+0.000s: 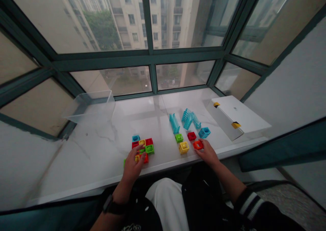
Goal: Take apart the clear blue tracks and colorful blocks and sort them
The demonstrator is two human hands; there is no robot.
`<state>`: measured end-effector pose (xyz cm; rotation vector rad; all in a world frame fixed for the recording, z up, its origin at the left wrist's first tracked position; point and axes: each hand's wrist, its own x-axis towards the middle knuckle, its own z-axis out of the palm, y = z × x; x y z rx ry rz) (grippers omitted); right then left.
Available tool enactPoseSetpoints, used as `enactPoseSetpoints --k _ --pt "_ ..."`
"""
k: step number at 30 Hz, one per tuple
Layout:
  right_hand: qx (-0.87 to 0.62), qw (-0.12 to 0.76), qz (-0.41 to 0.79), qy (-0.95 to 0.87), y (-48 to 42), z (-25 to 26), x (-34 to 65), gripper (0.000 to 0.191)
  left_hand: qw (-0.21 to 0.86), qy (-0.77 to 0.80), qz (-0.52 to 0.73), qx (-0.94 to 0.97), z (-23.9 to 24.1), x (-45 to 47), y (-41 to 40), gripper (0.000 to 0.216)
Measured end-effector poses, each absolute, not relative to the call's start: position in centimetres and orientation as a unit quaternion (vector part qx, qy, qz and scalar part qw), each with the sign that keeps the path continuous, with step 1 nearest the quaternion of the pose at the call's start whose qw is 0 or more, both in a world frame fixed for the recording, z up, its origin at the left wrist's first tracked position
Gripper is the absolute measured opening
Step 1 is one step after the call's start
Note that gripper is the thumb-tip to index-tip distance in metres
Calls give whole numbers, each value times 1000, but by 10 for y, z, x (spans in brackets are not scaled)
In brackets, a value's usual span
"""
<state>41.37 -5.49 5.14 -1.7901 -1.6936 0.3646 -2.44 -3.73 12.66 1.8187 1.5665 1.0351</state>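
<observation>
On the left, several colourful toy blocks point(149, 149) in red, yellow, green and blue stand packed together. My left hand point(132, 162) rests over the near side of this cluster, fingers stretched out and apart, hiding some of the blocks. Farther right, my right hand point(209, 153) pinches an orange-red block point(197, 144) with a round opening between thumb and fingers. Close by it are a red block point(192, 136), a yellow block point(183, 147), a green block point(179, 138) and a blue block point(204, 132).
Translucent blue track pieces point(174, 123) lie behind the loose blocks. A clear plastic bin point(96, 108) sits at the back left of the white marbled sill point(84, 156). At right is a white box point(240, 115) with yellow-and-black corner tabs. Green-framed windows point(152, 59) rise behind.
</observation>
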Motion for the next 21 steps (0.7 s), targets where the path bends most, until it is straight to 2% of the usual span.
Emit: enactPoseSetpoints --k 9,21 --pt "-688 280 145 -654 -45 26 417 60 270 577 385 668 123 -25 -38 42" --pt "-672 285 119 -673 -45 31 415 64 272 573 393 665 122 -27 -39 41"
